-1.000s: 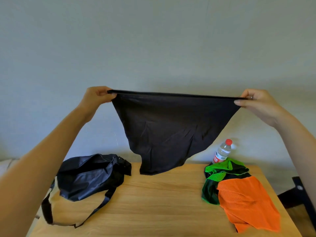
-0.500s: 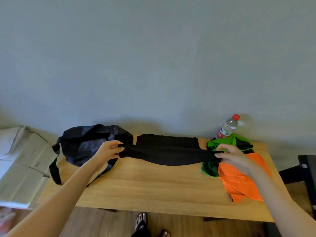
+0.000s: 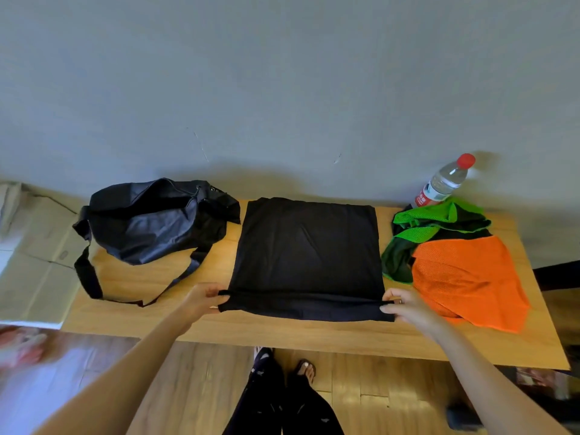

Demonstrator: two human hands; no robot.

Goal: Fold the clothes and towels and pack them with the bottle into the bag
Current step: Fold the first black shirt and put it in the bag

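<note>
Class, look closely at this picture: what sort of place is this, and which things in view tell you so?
Probably a room in a home, though I cannot be sure: a small wooden table against a plain wall, wood plank flooring, and flattened cardboard lying beside it.

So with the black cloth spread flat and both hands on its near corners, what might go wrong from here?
The black cloth nearly touches the orange cloth, so the right hand may catch it when folding. The bottle stands at the table's far edge behind the green cloth; tugging that could topple it.
</note>
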